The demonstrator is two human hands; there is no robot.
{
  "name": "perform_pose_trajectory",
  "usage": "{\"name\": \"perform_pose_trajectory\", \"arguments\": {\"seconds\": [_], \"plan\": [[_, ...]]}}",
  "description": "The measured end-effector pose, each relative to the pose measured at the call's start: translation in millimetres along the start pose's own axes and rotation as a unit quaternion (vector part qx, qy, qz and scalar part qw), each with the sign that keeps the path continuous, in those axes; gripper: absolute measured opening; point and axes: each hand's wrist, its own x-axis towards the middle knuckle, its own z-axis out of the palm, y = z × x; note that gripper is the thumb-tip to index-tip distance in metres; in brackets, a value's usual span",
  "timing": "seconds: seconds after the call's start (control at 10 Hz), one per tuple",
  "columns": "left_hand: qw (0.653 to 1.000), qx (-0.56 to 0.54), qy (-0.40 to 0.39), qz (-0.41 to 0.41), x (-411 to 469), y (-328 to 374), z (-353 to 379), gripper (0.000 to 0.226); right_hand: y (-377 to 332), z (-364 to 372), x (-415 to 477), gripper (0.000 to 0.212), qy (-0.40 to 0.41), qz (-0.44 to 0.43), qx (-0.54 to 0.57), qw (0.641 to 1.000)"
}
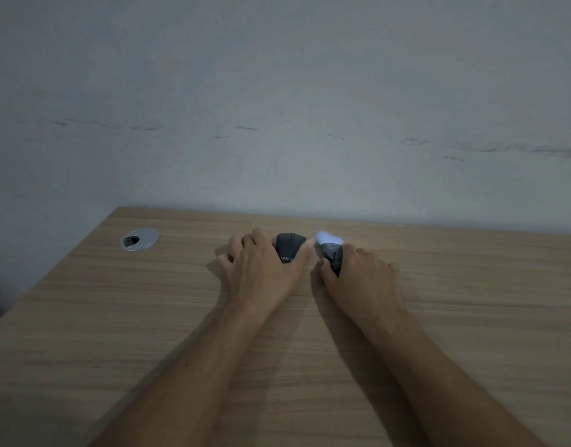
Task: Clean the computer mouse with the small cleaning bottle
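a: both our forearms reach in from the near edge, bare, stretched out over the wooden table [116,317].

b: and our left hand [261,269]?

a: it rests on the computer mouse [289,248], a dark one with pale lettering on its back. our fingers [237,245] curl down over its left side and our thumb lies along its right side, so it is closed around the mouse, which sits on the table near the far edge, close to the wall [277,91].

b: what about our right hand [358,275]?

a: it is wrapped round the small cleaning bottle [330,250], just beside the mouse on the right. the bottle has a dark body and a pale, blurred top that leans up and left, toward the mouse. we cannot tell whether that top touches the mouse.

b: anything else on the table?

a: a round silver cable grommet [139,239] sits well apart to the left, with a dark opening in it. the wall behind is grey and shows dark scuff marks.
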Motion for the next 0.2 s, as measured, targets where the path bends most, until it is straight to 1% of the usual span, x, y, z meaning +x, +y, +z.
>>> {"name": "perform_pose_trajectory", "arguments": {"seconds": [0.1, 0.2], "plan": [[0.999, -0.049, -0.010, 0.000, 7.3, -4.5, -10.6, 0.068, -1.1, -0.3, -2.0, 0.045, 0.001, 0.000, 0.006, 1.000], [0.996, -0.090, -0.006, 0.028, 15.3, -15.7, -25.2, 0.051, 0.5, -3.2, 0.9, 0.057, -0.029, 0.019, 0.032, 0.999]]}}
